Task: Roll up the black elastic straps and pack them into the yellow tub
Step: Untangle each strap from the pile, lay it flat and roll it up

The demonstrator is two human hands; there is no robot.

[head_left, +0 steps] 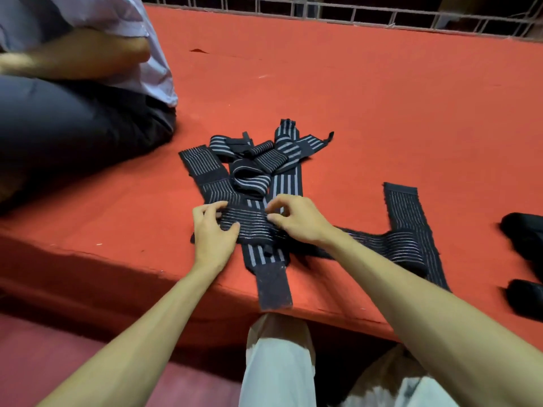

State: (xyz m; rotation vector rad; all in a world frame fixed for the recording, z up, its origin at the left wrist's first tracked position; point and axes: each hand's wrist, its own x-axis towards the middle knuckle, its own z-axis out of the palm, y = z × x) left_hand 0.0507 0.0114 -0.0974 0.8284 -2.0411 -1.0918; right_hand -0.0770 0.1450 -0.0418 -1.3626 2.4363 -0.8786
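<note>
Black strap (249, 227) pinched, bundles (523, 239) cropped right, blurred

A pile of straps (258, 160) is heaped on the platform (382, 113). Before it, a crosswise strap (249, 226) is held between the left hand (211, 235) and right hand (298, 220), over a lengthwise strap (273, 286) overhanging the near edge. A bent strap (408, 227) is spread to the right.

- You are looking across a red carpeted platform (382, 113) reaching to a metal grille (352, 13) at its far edge.
- A person (88, 69) in a pale shirt and dark trousers is sitting on it, at your left.
- Your own pale trousers (276, 362) are showing below its near edge.
</note>
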